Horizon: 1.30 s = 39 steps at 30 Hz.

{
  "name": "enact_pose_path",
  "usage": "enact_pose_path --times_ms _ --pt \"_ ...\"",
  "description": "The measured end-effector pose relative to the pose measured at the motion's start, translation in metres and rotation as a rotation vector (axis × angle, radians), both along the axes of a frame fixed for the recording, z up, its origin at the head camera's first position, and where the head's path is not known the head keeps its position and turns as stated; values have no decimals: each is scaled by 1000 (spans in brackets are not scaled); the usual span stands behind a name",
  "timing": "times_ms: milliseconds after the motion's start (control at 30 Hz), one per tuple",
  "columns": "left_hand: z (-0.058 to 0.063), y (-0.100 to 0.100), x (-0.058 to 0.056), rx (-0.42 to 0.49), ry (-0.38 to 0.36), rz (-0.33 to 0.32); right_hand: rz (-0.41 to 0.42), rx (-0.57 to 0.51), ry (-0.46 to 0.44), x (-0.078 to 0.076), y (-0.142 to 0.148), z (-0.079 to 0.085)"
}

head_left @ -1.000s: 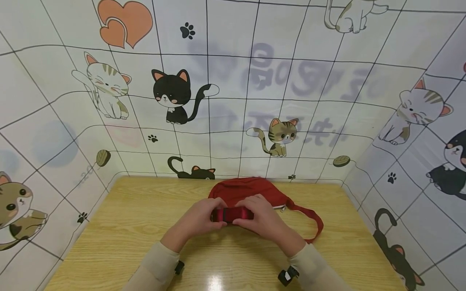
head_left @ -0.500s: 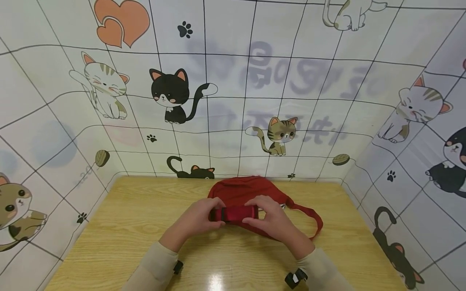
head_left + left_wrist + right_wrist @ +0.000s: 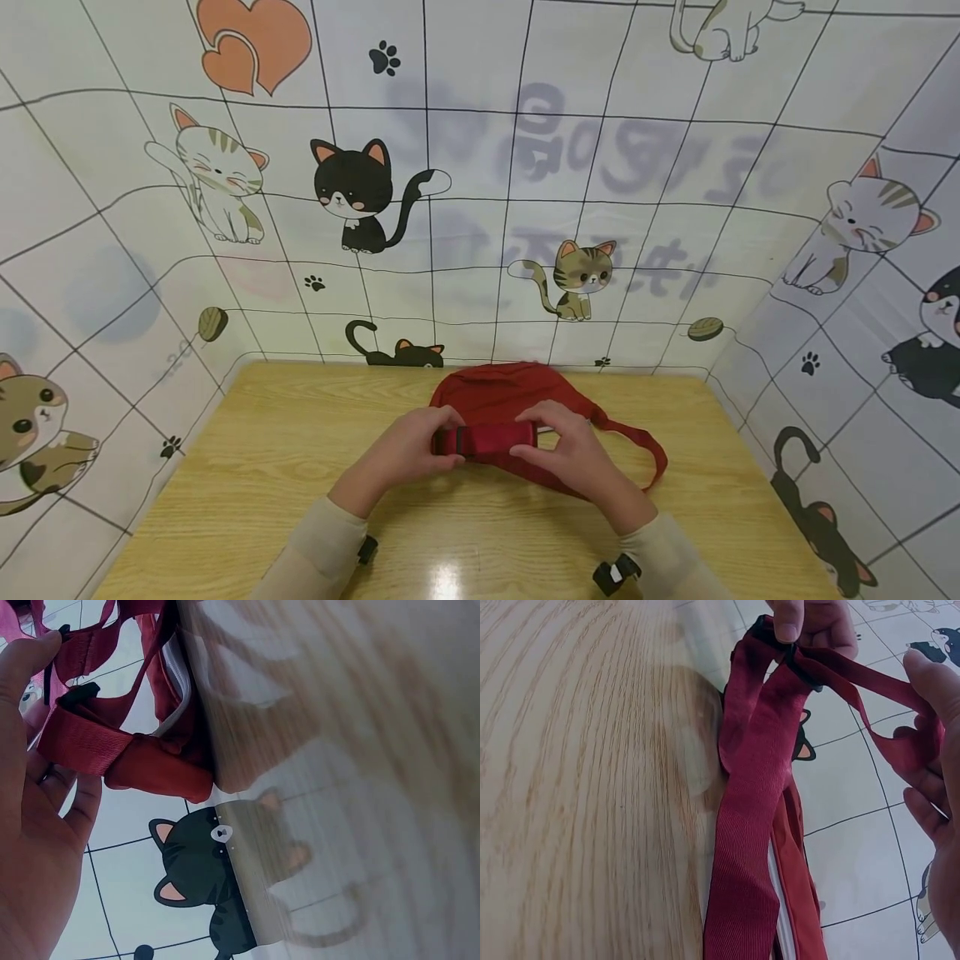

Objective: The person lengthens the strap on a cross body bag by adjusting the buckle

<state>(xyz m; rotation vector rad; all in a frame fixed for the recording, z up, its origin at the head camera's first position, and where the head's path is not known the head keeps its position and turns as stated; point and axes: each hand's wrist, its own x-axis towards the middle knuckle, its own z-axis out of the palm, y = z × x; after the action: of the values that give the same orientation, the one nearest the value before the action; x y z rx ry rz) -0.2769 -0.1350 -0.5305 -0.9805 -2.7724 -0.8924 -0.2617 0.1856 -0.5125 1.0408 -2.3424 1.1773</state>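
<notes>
A red waist bag (image 3: 502, 396) lies on the table, its zip edge facing the hands. Its dark red webbing strap (image 3: 495, 439) is held up in front of it, stretched between both hands. The left hand (image 3: 420, 446) pinches the strap beside a black plastic slider (image 3: 799, 671). Around the loop's other end, the right hand (image 3: 566, 446) has its thumb and fingers. In the right wrist view, part of the strap (image 3: 750, 802) hangs down from the slider toward the bag. The left wrist view shows webbing folds and the bag's white zip from the side.
The wooden table (image 3: 285, 433) reflects light near its front. Another length of strap (image 3: 648, 450) curves onto the table at the bag's right. A cat-print cloth wall (image 3: 480, 208) stands behind and at both sides.
The right hand has moved to the right, drawing the strap loop longer between the hands. The left hand has stayed nearly in place, and the bag has hardly moved.
</notes>
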Motion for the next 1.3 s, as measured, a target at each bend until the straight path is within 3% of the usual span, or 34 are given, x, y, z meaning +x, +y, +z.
enact_pose_path --times_ms 200,533,733,833,967,1300 --pt "0 -1 0 -4 -7 7 -6 -42 -47 -1 6 -3" --pt "0 -1 0 -1 -13 7 -49 6 -205 1 20 -13" --pt "-2 -1 0 8 -28 18 -184 165 -345 3 32 -25" --pt "-3 -1 0 8 -26 20 -202 275 -411 4 35 -35" --pt "-2 -2 0 7 -22 17 -189 321 -405 4 33 -45" --pt "-2 -3 0 -1 -32 29 -141 322 -372 1 34 -51"
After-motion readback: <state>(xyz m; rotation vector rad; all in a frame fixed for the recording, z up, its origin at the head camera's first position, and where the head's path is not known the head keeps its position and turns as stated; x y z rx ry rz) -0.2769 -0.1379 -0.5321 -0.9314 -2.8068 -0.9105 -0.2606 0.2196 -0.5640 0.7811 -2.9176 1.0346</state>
